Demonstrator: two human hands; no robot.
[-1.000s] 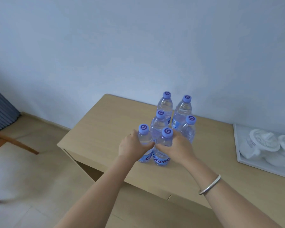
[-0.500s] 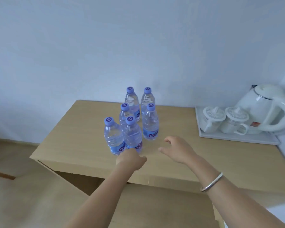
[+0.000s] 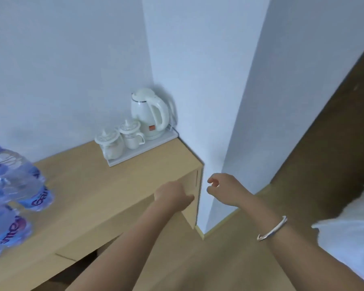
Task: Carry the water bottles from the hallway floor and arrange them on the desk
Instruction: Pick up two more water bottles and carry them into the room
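A light wooden table (image 3: pixel 97 194) is set into a corner of pale blue-white walls; wood-tone floor is seen below. Water bottles (image 3: pixel 19 181) are clustered on the table at the left edge, blue labels only partly legible. A white kettle (image 3: pixel 149 114) and two lidded cups (image 3: pixel 122 137) are seen on a tray (image 3: pixel 135 156). Left hand (image 3: pixel 172 196) and right hand (image 3: pixel 223 190) are held empty, fingers loosely curled.
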